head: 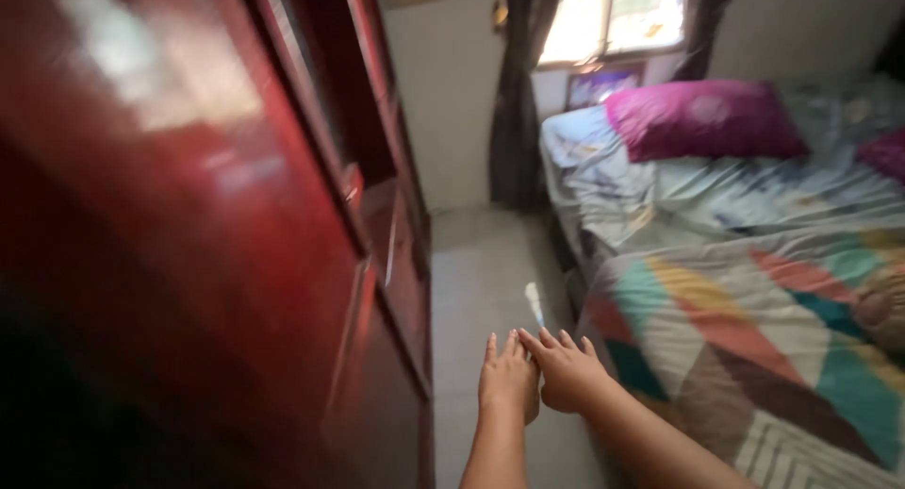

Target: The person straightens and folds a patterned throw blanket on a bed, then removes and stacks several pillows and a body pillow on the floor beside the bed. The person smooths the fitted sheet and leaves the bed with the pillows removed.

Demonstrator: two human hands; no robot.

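A narrow floor (481, 281) runs between a red wardrobe (189, 215) left and a bed (754, 291) right; left hand (507, 381) and right hand (568, 368) touch, fingers spread, gripping nothing.

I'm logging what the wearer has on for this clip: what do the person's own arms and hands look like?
Both forearms are bare, with no sleeves in view. The left hand and right hand wear no gloves, and no rings, watch or bracelets are visible. The picture is too blurred to judge the nails.

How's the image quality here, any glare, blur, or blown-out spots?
Head view: the window is blown out white; glare patches sit on the glossy red wardrobe; the whole frame is softly motion-blurred, both hands included; the wardrobe's lower left corner falls into deep shadow.
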